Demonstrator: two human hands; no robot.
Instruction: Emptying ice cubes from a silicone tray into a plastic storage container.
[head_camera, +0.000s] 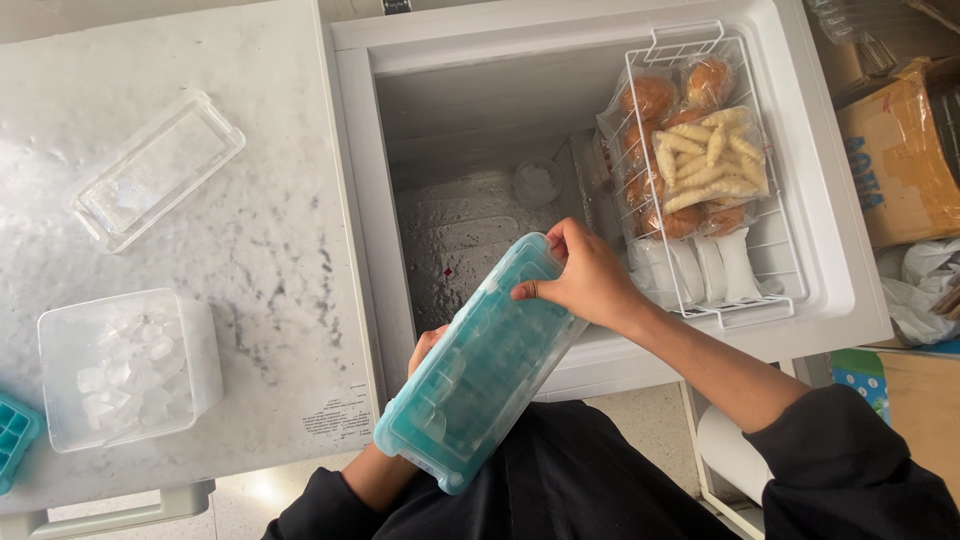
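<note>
While the right hand (585, 280) grips the teal ice tray (480, 365) at its 1 o'clock end, the left hand (425, 348) holds it from beneath, above the open freezer (470, 130).

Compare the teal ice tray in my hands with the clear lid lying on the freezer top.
The teal ice tray is tinted blue-green, held tilted by the left hand and right hand over the open freezer. The clear lid is colourless, untouched, lying flat. Both are long, rounded plastic rectangles.

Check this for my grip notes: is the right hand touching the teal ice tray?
Touching. The head view shows the right hand with fingers curled over the top end of the teal ice tray.
</note>
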